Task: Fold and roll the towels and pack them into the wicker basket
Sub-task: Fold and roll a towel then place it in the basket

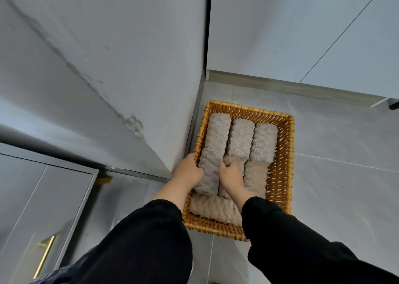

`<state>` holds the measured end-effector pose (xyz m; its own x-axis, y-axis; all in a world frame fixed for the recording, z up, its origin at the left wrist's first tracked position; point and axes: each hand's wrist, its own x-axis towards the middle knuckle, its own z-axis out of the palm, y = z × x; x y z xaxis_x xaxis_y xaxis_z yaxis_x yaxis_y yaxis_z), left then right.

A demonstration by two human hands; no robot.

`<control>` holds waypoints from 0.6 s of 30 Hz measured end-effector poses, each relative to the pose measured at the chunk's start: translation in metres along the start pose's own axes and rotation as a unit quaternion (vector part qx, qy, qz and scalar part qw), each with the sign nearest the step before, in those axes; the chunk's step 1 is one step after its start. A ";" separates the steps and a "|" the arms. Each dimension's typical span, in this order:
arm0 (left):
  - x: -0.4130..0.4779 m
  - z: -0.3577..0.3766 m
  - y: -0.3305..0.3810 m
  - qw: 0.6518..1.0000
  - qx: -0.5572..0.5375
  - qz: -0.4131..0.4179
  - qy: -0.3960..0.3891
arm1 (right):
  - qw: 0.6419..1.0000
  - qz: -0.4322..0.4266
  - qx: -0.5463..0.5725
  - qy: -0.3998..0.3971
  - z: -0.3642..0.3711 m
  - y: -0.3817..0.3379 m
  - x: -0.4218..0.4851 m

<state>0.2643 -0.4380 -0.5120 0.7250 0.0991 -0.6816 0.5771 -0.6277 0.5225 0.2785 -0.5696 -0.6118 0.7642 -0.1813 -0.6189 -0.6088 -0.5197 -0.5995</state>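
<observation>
A rectangular wicker basket (pixel 280 171) stands on the grey tiled floor, packed with several rolled fluffy towels in grey and beige. Three grey rolls (pixel 240 138) lie side by side at the far end. A beige roll (pixel 213 208) lies crosswise at the near end. Both my hands are inside the basket on a grey roll (pixel 208 175) at its left side. My left hand (pixel 187 172) grips the roll's left flank against the basket wall. My right hand (pixel 230 175) grips its right side, fingers curled between it and the neighbouring beige roll (pixel 255 178).
A white wall corner (pixel 190 115) rises directly left of the basket. White cabinet fronts (pixel 323 35) with a grey plinth run behind it. A cabinet door with a gold handle (pixel 44 256) is at lower left. Open floor tiles (pixel 345 175) lie to the right.
</observation>
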 end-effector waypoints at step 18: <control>-0.159 -0.066 0.097 0.943 -0.066 0.263 0.193 | 0.923 -0.334 0.174 0.081 -0.157 -0.168 -0.148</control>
<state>0.2302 -0.4636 -0.3192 0.9922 0.0904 -0.0862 0.1225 -0.5699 0.8125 0.3008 -0.5868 -0.3395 0.9984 -0.0551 0.0152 0.0000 -0.2661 -0.9639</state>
